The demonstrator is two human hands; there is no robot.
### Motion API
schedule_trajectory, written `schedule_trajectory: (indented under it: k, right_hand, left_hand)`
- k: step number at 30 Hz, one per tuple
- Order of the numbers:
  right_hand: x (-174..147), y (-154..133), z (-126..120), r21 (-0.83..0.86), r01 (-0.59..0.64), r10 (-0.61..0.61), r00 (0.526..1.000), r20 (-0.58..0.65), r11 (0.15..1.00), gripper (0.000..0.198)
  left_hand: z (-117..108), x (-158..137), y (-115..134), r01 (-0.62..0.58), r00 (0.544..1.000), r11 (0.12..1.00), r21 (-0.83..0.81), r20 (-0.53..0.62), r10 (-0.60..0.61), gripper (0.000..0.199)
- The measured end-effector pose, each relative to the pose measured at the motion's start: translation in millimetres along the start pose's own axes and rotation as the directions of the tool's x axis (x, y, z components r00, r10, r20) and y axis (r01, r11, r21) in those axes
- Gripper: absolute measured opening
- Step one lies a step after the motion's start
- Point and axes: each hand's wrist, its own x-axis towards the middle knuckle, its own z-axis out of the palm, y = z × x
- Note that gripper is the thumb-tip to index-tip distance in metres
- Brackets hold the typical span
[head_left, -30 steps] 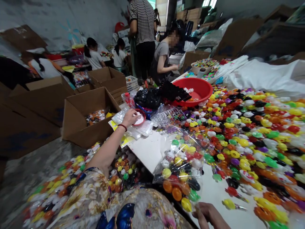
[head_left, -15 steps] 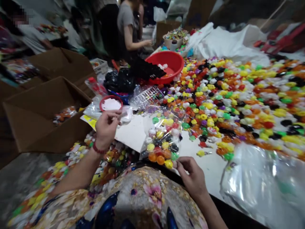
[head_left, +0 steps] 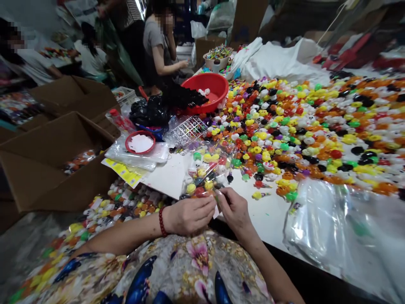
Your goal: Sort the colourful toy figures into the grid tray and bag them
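My left hand (head_left: 191,214), with a red bead bracelet at its wrist, is closed at the near table edge. A small white paper slip (head_left: 216,210) shows at its fingertips, between the two hands. Just to the right, my right hand (head_left: 236,210) pinches the near edge of a clear plastic bag (head_left: 207,173). Inside the bag are several small figures in yellow, green, red, white and black. The bag lies on the white table, and my hands cover its near end.
A small red basket (head_left: 141,142) of white slips rests on flat clear bags at the left. Loose colourful pieces (head_left: 300,126) cover the table's right side. Empty clear bags (head_left: 329,228) lie near right. Cardboard box (head_left: 60,169) stands left; a red basin (head_left: 218,86) sits behind.
My left hand has come from beside the red basket rightward to the bag's near end. My right hand has shifted slightly up and left, beside it. The view has turned slightly.
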Motion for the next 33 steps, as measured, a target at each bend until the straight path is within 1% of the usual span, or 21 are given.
schedule_trajectory:
  k: [2,4,6,9,10,12,16,18,19,20,22,23,24,25,26,27,29,30,31,32,33]
  right_hand:
    - [2.4,-2.6,-0.9,-0.027,0.03,-0.03,0.999,-0.024,0.999,0.02]
    - [3.4,-4.4,-2.2,-0.089,0.083,-0.088,0.995,-0.045,0.993,0.021]
    - [2.9,-5.0,-2.7,-0.163,0.16,-0.169,0.985,-0.045,0.974,0.022]
    - [-0.6,-4.8,-0.9,-0.245,0.285,-0.295,0.956,-0.002,0.927,0.024]
    - [-2.3,-4.7,0.2,-0.261,0.322,-0.326,0.945,0.027,0.91,0.024]
    - [-5.8,-5.1,2.4,-0.283,0.381,-0.368,0.924,0.1,0.88,0.026]
    - [-9.8,-6.9,4.5,-0.3,0.442,-0.393,0.895,0.21,0.845,0.029]
    - [-9.5,-7.7,4.2,-0.297,0.447,-0.393,0.891,0.226,0.844,0.03]
    - [-9.0,-7.8,3.7,-0.293,0.447,-0.393,0.891,0.228,0.845,0.03]
    - [-8.3,-7.7,3.0,-0.288,0.446,-0.393,0.892,0.225,0.847,0.03]
    - [-7.0,-7.1,1.1,-0.283,0.435,-0.386,0.898,0.212,0.855,0.028]
    - [-6.5,-6.7,0.0,-0.283,0.429,-0.382,0.901,0.206,0.858,0.028]
    - [-6.2,-6.3,-1.2,-0.284,0.424,-0.378,0.903,0.203,0.86,0.027]
    - [-5.9,-6.1,-2.6,-0.285,0.423,-0.375,0.904,0.206,0.86,0.026]
    - [-5.7,-6.2,-3.9,-0.286,0.427,-0.378,0.901,0.212,0.858,0.025]
    - [-5.4,-6.4,-5.2,-0.288,0.437,-0.385,0.896,0.221,0.852,0.025]
    - [-4.3,-7.5,-7.4,-0.294,0.464,-0.406,0.882,0.24,0.835,0.025]
    - [-3.2,-8.3,-8.3,-0.3,0.479,-0.417,0.874,0.251,0.825,0.026]
    - [-1.6,-9.0,-9.2,-0.309,0.495,-0.428,0.865,0.261,0.812,0.026]
    - [0.7,-9.9,-10.1,-0.321,0.513,-0.441,0.855,0.273,0.796,0.027]
    - [3.6,-11.0,-11.1,-0.338,0.531,-0.456,0.845,0.279,0.777,0.028]
  left_hand:
    - [3.1,0.0,1.4,0.085,0.996,0.994,0.061,0.034,-0.088,0.037]
    - [7.5,-1.7,3.9,0.193,0.976,0.974,0.121,0.074,-0.203,0.043]
    - [12.1,-3.7,7.0,0.307,0.935,0.934,0.18,0.123,-0.331,0.052]
    - [17.7,-7.4,10.2,0.456,0.851,0.857,0.239,0.163,-0.499,0.072]
    - [19.1,-9.1,10.7,0.491,0.83,0.836,0.246,0.161,-0.535,0.079]
    - [21.0,-13.2,11.2,0.538,0.803,0.807,0.245,0.144,-0.579,0.087]
    - [18.1,-19.4,13.1,0.595,0.77,0.766,0.243,0.103,-0.63,0.085]
    - [10.9,-19.3,15.4,0.585,0.78,0.773,0.248,0.089,-0.619,0.079]
    - [5.8,-19.0,16.9,0.56,0.803,0.793,0.24,0.08,-0.591,0.074]
    - [0.0,-18.8,18.4,0.515,0.839,0.829,0.22,0.069,-0.54,0.068]
    - [-12.2,-20.1,20.9,0.392,0.917,0.907,0.152,0.007,-0.398,0.055]
    - [-17.8,-21.9,21.6,0.342,0.94,0.932,0.124,-0.054,-0.338,0.05]
    - [-22.3,-24.6,21.8,0.325,0.943,0.939,0.113,-0.115,-0.312,0.047]
    - [-25.5,-27.8,21.4,0.352,0.93,0.928,0.121,-0.162,-0.331,0.045]
    - [-27.2,-31.6,20.6,0.418,0.902,0.897,0.145,-0.183,-0.391,0.043]
    - [-27.3,-35.5,19.3,0.506,0.86,0.845,0.173,-0.172,-0.48,0.041]
    - [-23.6,-43.3,16.0,0.651,0.753,0.725,0.225,-0.073,-0.654,0.037]
    - [-20.6,-46.5,14.0,0.691,0.704,0.68,0.243,-0.015,-0.71,0.031]
    - [-17.4,-49.1,11.9,0.711,0.671,0.655,0.257,0.035,-0.741,0.024]
    - [-14.6,-50.8,9.4,0.714,0.655,0.647,0.269,0.072,-0.753,0.02]
    - [-12.9,-51.5,6.4,0.703,0.655,0.65,0.288,0.093,-0.75,0.019]
